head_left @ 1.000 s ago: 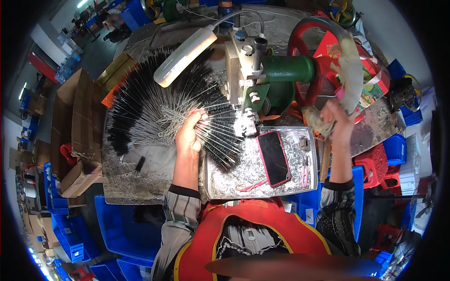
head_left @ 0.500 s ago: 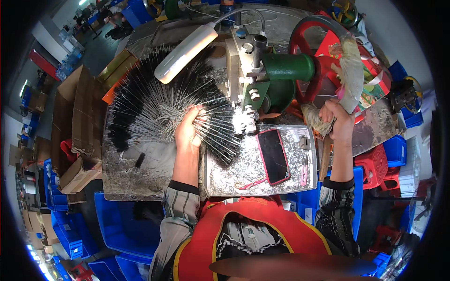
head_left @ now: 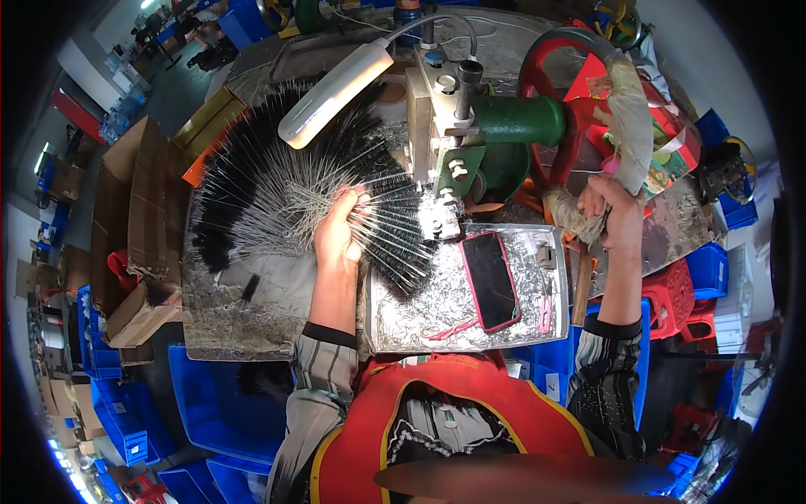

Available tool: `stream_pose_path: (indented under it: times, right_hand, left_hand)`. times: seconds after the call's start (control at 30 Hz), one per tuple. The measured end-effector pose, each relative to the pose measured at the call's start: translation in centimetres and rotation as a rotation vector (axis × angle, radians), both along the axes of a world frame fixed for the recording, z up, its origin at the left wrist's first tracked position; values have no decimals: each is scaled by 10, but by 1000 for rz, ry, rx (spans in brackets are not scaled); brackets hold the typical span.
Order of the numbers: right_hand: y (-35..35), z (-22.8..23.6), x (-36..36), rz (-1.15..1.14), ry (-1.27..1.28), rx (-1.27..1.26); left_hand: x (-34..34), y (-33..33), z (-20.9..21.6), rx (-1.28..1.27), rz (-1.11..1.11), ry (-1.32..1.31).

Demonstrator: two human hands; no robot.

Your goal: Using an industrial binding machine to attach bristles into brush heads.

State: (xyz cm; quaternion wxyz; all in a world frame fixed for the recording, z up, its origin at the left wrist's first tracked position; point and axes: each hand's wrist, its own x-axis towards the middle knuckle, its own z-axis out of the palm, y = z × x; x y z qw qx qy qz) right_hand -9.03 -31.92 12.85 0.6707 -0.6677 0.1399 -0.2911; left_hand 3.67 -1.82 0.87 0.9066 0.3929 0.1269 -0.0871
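Left of the machine, my left hand (head_left: 337, 231) is closed around the wire stems of several thin twisted-wire brushes (head_left: 390, 239). Their black-bristled ends fan out toward the machine. A large heap of similar brushes (head_left: 243, 172) lies behind and beside that hand, wire ends bunched in the middle. The green hand press (head_left: 516, 120) has a red-spoked handwheel (head_left: 628, 113), its rim partly wrapped in pale cloth. My right hand (head_left: 617, 210) grips the wrapped lower part of that rim. Bright light falls on the press's small metal working head (head_left: 438, 217), close to the bristle tips.
A lamp (head_left: 336, 92) hangs over the heap. On a metal tray (head_left: 403, 323) lie a red-edged phone (head_left: 490, 281) and a pink-handled tool (head_left: 545, 312). Cardboard boxes (head_left: 138, 210) stand at left, a blue bin (head_left: 218, 403) below the table edge, red stools (head_left: 672, 298) at right.
My right hand and forearm have shifted slightly right on the handwheel's wrapped rim. My left hand and the brushes have barely moved.
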Motion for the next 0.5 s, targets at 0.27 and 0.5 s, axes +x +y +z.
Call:
stream_pose_path:
  times: [0.27, 0.5]
  right_hand:
    - [-5, -4, -1, 82, -47, 43]
    - [-9, 2, 0, 113, -25, 83]
  left_hand:
    - [1, -2, 2, 12, -7, -5]
    - [2, 0, -1, 29, 5, 11]
